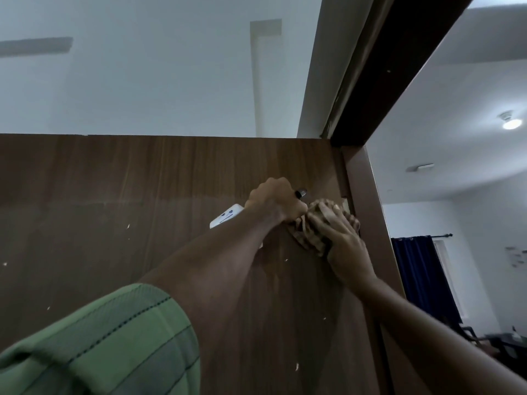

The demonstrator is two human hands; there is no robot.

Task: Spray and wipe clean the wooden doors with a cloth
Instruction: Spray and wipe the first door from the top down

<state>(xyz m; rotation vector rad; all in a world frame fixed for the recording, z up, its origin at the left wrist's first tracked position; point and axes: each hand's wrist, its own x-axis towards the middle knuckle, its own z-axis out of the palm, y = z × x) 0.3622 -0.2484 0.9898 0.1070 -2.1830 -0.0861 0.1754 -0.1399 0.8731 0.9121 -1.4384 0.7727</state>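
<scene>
A brown wooden door (128, 223) fills the lower half of the head view, seen from below near its top edge. My left hand (273, 201) is raised against it and grips a white spray bottle (226, 216), whose dark nozzle (301, 193) pokes out past the knuckles. My right hand (339, 240) lies flat with straight fingers on a beige striped cloth (308, 235), pressing it to the door close to the hinge edge. The two hands touch each other. Small pale flecks dot the door's surface.
A dark door frame (379, 81) runs up to the right of the door. Past it lies another room with a blue curtain (419, 269), a ceiling lamp (512, 122) and dark furniture at the lower right. White ceiling is above.
</scene>
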